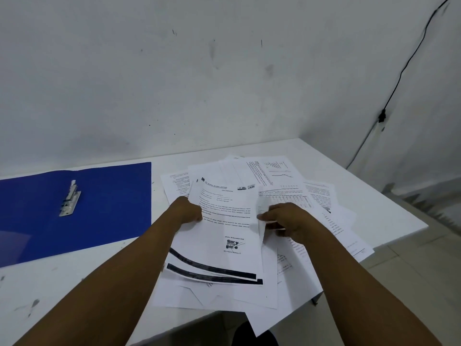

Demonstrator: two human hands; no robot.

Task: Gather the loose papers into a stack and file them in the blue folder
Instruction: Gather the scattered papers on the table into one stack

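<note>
Probably a plain office or study corner. A white rectangular table meets scuffed white plaster walls. At two o'clock, a thin black cable runs down the wall.

My white table, scuffed with grey smudges near its front edge, stands pushed into the corner of a plain room. The white wall behind it carries faint dark marks and stains. A black cable runs down the right-hand wall past a small dark fitting and drops behind the table. Pale floor tiles show at my right. Light is soft and even.
</note>
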